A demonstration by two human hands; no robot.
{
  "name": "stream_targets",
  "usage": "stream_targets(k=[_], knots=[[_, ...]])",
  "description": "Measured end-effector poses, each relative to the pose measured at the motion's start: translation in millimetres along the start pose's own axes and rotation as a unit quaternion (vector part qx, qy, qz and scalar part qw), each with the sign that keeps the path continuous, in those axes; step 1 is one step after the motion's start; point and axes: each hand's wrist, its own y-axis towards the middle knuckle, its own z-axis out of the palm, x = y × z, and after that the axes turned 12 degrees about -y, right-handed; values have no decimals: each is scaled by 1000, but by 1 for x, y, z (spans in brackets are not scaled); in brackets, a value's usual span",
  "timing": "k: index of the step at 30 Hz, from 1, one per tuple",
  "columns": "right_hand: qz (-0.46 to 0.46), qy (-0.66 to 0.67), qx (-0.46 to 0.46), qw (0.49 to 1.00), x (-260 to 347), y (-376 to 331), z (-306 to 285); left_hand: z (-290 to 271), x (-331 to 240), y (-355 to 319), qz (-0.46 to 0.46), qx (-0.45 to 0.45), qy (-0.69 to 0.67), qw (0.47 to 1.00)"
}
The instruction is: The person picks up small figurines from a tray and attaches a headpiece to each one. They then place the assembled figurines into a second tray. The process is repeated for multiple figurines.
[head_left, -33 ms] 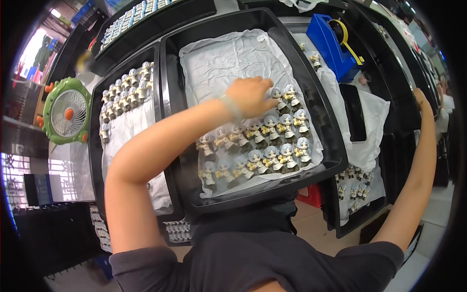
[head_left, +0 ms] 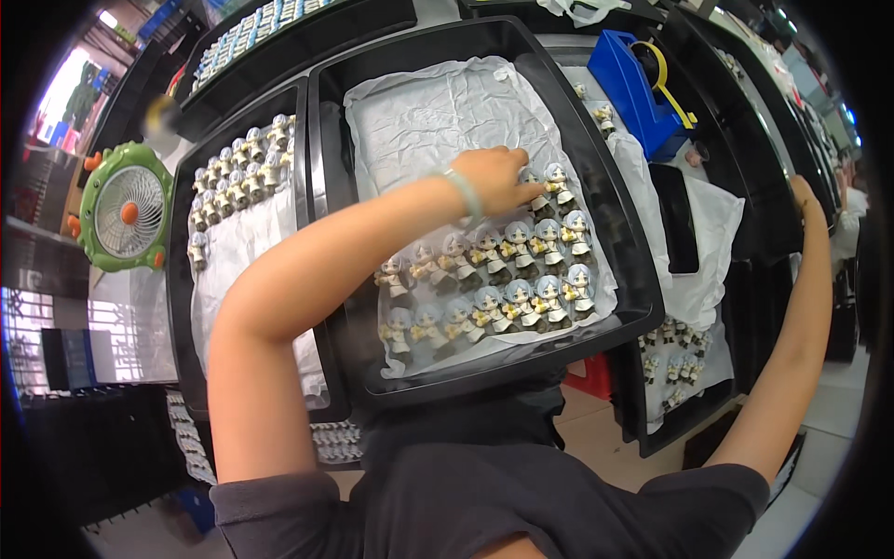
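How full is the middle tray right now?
The middle tray is partly filled: figurines in rows cover its near part, while the white lining paper lies bare at its far end.

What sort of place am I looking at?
Probably a small-goods factory or workshop: rows of near-identical figurines fill parts of several black trays, with a blue tape dispenser beside them.

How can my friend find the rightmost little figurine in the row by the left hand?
Find the big black tray in the middle, lined with crumpled white paper. Go to the shortest row there, beside the left hand. Pick the rightmost figurine: its face shows clear of the fingers, which partly cover its neighbour.
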Motion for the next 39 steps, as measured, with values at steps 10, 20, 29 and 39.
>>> stream_targets(k=[10,20,29,39], knots=[[125,-244,-104,956,-7,-13,-5,-60,4,-27,-57,-71,-282,955],[-360,298,-65,882,443,-262,-78,-96,12,-221,-79,-178,-665,721],[-661,110,-167,723,561,-394,-19,-88,-3,-239,116,-186,-599,770],[-669,188,-70,716,557,-368,-16,-84,-18,-246,31,-290,-55,955]])
